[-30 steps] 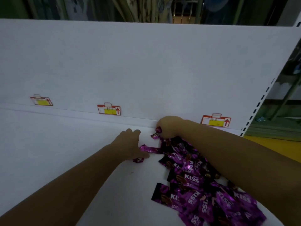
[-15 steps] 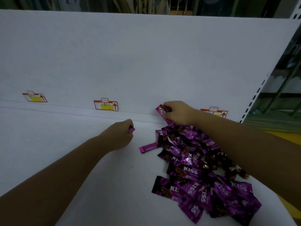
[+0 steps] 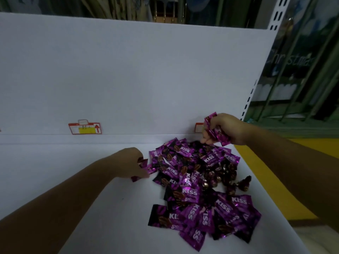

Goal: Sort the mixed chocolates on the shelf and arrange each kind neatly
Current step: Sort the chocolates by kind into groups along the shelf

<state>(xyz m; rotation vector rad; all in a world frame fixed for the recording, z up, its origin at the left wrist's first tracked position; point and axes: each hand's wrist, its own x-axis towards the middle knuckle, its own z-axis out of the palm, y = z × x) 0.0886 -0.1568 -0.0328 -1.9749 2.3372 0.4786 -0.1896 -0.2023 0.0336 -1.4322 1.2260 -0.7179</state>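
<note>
1. Two hands work the mixed pile (image 3: 194, 187) on the right side of the shelf (image 3: 73, 171). The right hand (image 3: 226, 129) grips purple packets (image 3: 211, 121) above its far edge, and the left hand (image 3: 131, 164) pinches one at its left edge.
2. Lift packets clear of the brown twists (image 3: 216, 178), then stack them flat and aligned on bare shelf to the left.

Glossy purple across the KISS packets (image 3: 190, 191), lettered in white; black on part of several, printed with purple lip shapes and a brown nut; dark brown with coppery glints on the twist-wrapped sweets (image 3: 212, 177); plain white over shelf (image 3: 55, 180) and back panel (image 3: 128, 70); red-bordered white on the price tag (image 3: 85, 128), with yellow patch and red arrow; white with dark slots on the upright (image 3: 275, 13); yellow on the floor (image 3: 271, 184).
</note>
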